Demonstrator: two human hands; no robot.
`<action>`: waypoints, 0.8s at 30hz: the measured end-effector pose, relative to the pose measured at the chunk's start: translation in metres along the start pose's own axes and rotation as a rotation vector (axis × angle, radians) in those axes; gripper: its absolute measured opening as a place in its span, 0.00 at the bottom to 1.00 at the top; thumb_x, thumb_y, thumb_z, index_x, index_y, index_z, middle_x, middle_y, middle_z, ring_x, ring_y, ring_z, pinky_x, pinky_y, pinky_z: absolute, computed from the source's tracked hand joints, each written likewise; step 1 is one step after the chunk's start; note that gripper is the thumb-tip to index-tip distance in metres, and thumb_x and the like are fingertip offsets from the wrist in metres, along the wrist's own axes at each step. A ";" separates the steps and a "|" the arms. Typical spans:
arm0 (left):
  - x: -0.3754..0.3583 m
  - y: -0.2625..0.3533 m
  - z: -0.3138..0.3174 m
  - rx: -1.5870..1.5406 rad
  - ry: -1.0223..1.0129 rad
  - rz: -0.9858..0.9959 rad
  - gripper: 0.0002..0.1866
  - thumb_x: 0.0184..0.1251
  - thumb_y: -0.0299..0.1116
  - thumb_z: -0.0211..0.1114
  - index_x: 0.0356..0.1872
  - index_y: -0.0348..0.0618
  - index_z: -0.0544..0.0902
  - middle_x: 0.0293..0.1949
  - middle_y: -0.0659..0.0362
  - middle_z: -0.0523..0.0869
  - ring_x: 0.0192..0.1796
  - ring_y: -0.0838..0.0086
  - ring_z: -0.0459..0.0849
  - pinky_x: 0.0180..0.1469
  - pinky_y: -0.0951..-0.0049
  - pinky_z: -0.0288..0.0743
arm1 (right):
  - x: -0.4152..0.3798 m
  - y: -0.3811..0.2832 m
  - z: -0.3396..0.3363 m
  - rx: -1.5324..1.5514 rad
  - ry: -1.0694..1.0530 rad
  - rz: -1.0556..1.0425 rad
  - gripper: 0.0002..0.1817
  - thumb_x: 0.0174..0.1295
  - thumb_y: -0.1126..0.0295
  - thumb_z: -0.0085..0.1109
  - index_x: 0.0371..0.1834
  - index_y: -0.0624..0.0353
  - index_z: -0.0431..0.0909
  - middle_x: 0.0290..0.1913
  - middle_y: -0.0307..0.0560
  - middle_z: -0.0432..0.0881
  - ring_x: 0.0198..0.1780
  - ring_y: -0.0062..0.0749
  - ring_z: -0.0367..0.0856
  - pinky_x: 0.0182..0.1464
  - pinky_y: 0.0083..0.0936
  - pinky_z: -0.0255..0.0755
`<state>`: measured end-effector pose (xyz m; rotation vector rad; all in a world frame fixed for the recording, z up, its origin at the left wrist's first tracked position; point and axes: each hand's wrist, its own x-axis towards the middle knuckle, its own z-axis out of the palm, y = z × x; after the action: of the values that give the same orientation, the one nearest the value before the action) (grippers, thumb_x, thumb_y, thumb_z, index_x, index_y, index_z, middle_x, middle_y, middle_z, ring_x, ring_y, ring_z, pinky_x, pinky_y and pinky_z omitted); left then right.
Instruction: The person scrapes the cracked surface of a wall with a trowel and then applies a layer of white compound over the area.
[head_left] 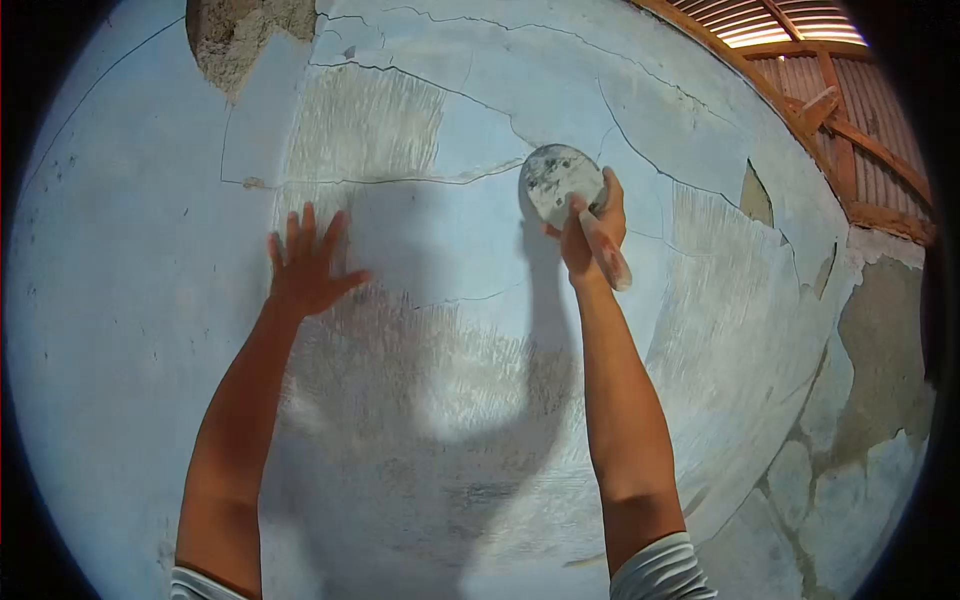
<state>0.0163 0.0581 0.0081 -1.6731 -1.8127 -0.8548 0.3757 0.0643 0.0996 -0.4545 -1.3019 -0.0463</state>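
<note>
My left hand point(308, 272) lies with fingers spread against the cracked pale-blue wall point(120, 300), at the lower edge of a scraped patch point(365, 120). To its right, my right hand point(596, 235) grips a round, flat-faced tool with a stubby handle point(608, 258). The tool's disc point(560, 182) is pale grey with dark blotches and overlaps a long horizontal crack in the wall. Its handle, worn and reddish, points down past my palm. Part of the disc's lower edge is hidden behind my fingers.
Scratched, bare-looking areas spread across the wall below my hands and to the right point(715, 280). At the top left a hole point(245, 45) exposes rough brown material. Wooden beams point(845, 140) and corrugated sheeting point(880, 95) stand at upper right, above broken plaster point(880, 330).
</note>
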 end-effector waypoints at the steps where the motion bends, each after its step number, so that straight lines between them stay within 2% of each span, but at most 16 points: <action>1: -0.007 -0.016 0.006 0.044 -0.051 -0.018 0.63 0.67 0.80 0.60 0.91 0.53 0.44 0.90 0.42 0.35 0.91 0.48 0.30 0.88 0.43 0.28 | 0.004 -0.006 0.004 -0.023 0.014 0.001 0.35 0.80 0.75 0.51 0.87 0.57 0.51 0.65 0.73 0.81 0.48 0.51 0.93 0.38 0.38 0.94; 3: -0.016 -0.043 0.021 0.131 -0.152 -0.052 0.65 0.66 0.82 0.58 0.91 0.54 0.41 0.90 0.43 0.29 0.91 0.49 0.25 0.88 0.45 0.23 | 0.009 -0.023 0.011 -0.070 0.043 0.004 0.32 0.80 0.75 0.49 0.85 0.59 0.54 0.64 0.74 0.81 0.49 0.53 0.93 0.38 0.38 0.94; 6: -0.012 -0.057 0.048 0.104 -0.112 -0.040 0.65 0.67 0.83 0.55 0.91 0.52 0.38 0.89 0.40 0.28 0.90 0.48 0.24 0.88 0.46 0.22 | 0.007 -0.013 0.017 -0.108 0.028 0.015 0.32 0.80 0.76 0.49 0.85 0.60 0.54 0.61 0.73 0.84 0.49 0.52 0.93 0.39 0.37 0.95; 11: -0.009 -0.062 0.052 0.107 -0.153 -0.030 0.65 0.68 0.83 0.52 0.90 0.49 0.36 0.89 0.38 0.26 0.90 0.48 0.23 0.88 0.46 0.20 | -0.006 -0.005 0.028 -0.121 0.049 0.025 0.33 0.80 0.77 0.48 0.86 0.58 0.52 0.59 0.73 0.84 0.47 0.47 0.93 0.40 0.35 0.94; 15: -0.009 -0.060 0.050 0.094 -0.167 -0.035 0.66 0.68 0.84 0.51 0.90 0.49 0.34 0.88 0.38 0.25 0.90 0.48 0.21 0.88 0.47 0.19 | -0.003 -0.003 0.035 -0.271 0.048 -0.036 0.33 0.80 0.78 0.47 0.86 0.56 0.54 0.55 0.70 0.86 0.39 0.43 0.93 0.39 0.35 0.92; 16: -0.011 -0.061 0.049 0.089 -0.174 -0.034 0.66 0.68 0.84 0.51 0.90 0.49 0.34 0.88 0.38 0.24 0.90 0.48 0.21 0.88 0.47 0.18 | -0.007 -0.005 0.033 -0.146 0.028 -0.033 0.32 0.80 0.77 0.47 0.86 0.56 0.53 0.55 0.70 0.87 0.37 0.42 0.92 0.37 0.35 0.89; 19: -0.011 -0.062 0.045 0.093 -0.178 -0.022 0.65 0.69 0.83 0.52 0.90 0.50 0.34 0.88 0.39 0.24 0.90 0.48 0.21 0.88 0.47 0.18 | -0.020 -0.012 0.036 -0.141 0.076 0.044 0.32 0.81 0.76 0.45 0.86 0.58 0.51 0.53 0.69 0.87 0.36 0.41 0.92 0.34 0.34 0.87; 20: -0.010 -0.063 0.047 0.095 -0.168 -0.023 0.65 0.69 0.83 0.52 0.90 0.50 0.34 0.88 0.39 0.24 0.90 0.48 0.21 0.88 0.47 0.18 | -0.021 -0.014 0.037 -0.144 0.052 0.008 0.31 0.82 0.75 0.44 0.86 0.60 0.50 0.50 0.69 0.88 0.30 0.40 0.91 0.31 0.34 0.87; 24: -0.009 -0.060 0.050 0.085 -0.169 -0.035 0.65 0.69 0.83 0.53 0.90 0.50 0.34 0.88 0.39 0.24 0.90 0.49 0.21 0.88 0.46 0.19 | -0.009 -0.029 0.043 -0.163 0.018 0.062 0.32 0.82 0.75 0.45 0.86 0.62 0.50 0.48 0.69 0.88 0.24 0.40 0.89 0.28 0.34 0.86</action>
<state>-0.0409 0.0873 -0.0380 -1.7077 -1.9673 -0.6578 0.3255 0.0507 0.1078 -0.6315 -1.2706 -0.1051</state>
